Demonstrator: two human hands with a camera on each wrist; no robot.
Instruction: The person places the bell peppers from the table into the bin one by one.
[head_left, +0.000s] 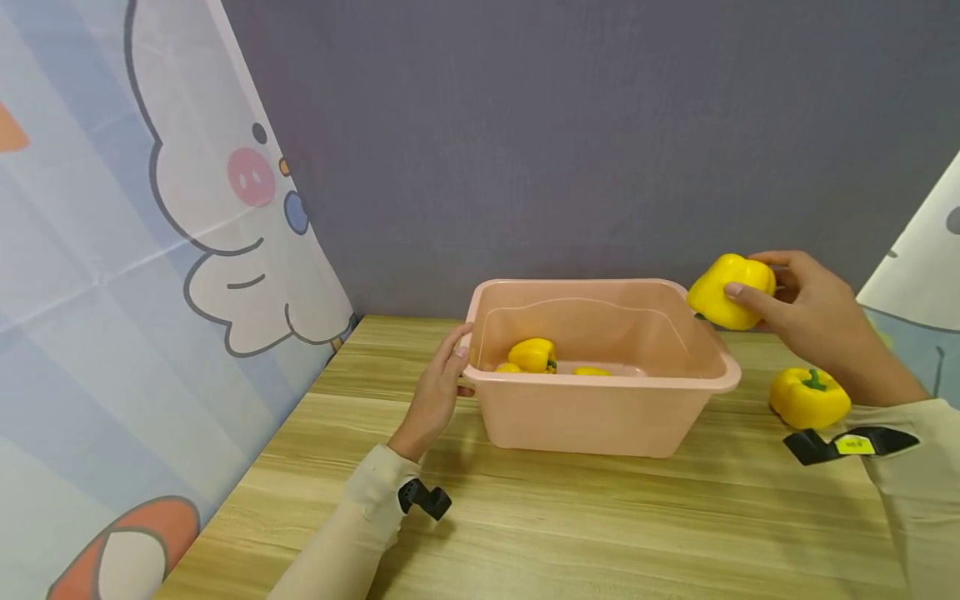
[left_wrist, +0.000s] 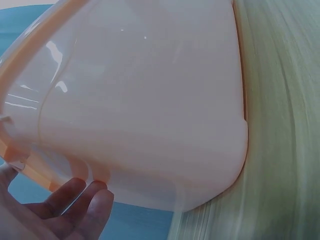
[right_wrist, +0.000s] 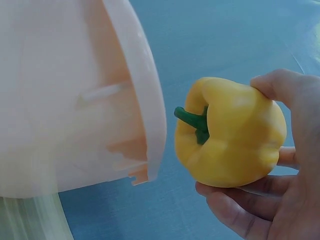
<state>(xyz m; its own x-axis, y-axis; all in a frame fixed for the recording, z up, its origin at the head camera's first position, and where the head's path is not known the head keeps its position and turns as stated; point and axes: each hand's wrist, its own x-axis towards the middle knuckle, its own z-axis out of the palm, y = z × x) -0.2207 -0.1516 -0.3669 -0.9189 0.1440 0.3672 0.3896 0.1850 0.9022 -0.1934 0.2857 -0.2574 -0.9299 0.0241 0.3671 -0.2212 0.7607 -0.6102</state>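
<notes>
Sleeves and black wrist straps sit closest, at the near edge of the counter [head_left: 570,525]. Left hand [head_left: 437,392] curls its fingers over the left rim of the pink tub [head_left: 600,417], steadying it. Right hand [head_left: 813,321] pinches a yellow pepper [head_left: 729,290] just beyond the tub's right rim, off the counter. I'd judge the pepper should come across well above that rim, stem clear of the edge, with the tub kept held so it doesn't skid. Another pepper [head_left: 808,397] lies on the counter near the right edge, just behind the right wrist. Inside the tub, peppers [head_left: 534,355] show only partly over the near wall; how many, I can't tell.
</notes>
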